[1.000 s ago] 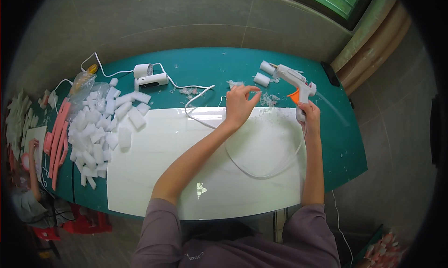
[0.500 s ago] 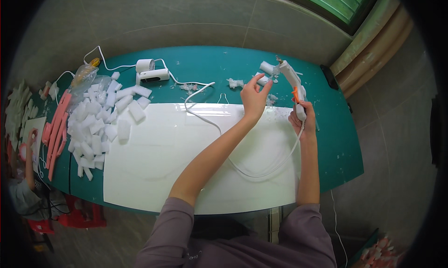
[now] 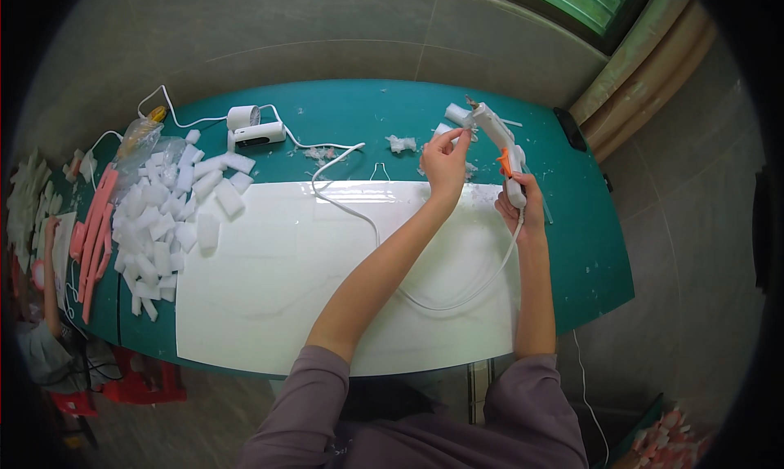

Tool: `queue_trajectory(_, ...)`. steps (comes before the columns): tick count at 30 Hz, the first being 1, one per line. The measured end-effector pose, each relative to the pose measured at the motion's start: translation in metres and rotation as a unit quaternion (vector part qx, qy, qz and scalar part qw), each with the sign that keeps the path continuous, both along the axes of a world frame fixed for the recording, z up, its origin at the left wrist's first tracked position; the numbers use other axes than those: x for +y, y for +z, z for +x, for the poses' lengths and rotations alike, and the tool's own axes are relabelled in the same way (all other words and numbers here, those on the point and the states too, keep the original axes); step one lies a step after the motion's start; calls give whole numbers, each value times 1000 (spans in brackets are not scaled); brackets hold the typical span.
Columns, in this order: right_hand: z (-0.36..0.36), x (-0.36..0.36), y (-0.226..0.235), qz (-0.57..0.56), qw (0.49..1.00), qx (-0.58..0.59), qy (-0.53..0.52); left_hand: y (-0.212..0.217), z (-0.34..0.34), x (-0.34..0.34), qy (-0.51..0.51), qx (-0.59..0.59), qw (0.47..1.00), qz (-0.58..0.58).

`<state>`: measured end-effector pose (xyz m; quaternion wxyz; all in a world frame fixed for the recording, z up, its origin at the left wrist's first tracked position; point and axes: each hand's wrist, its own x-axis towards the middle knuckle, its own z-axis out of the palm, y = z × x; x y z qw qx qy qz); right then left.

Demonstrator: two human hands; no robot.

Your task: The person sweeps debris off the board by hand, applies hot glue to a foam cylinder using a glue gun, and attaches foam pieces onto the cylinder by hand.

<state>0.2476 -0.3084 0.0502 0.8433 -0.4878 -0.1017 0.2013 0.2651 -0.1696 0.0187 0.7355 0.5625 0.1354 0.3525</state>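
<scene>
My right hand is wrapped around the handle of a white hot glue gun with an orange trigger. The gun points up and away, and brownish residue clings to its nozzle. Close beside the nozzle, my left hand has thumb and fingers drawn together; anything between them is too small to make out. White foam blocks and clear glue scraps lie behind my left fingers, partly hidden. Beneath both forearms a glossy white board lies on the green table.
White foam blocks form a pile at the left, next to pink strips and a plastic bag. A white cord loops across the board. At the back stands a white device. Another person's arm shows at far left.
My left thumb and fingers have come together and moved toward the gun's nozzle. The right hand still holds the gun. The whole view has shifted slightly.
</scene>
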Motion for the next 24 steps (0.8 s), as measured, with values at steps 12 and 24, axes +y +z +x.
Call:
queue_trajectory(12, -1, -1, -1, -21, 993, -42, -105, -6, -17, 22, 55, 70, 987, 132)
queue_trajectory(24, 15, -25, 4, -38, 952, -24, -302, -20, -20, 118, 2, 49, 734, 677)
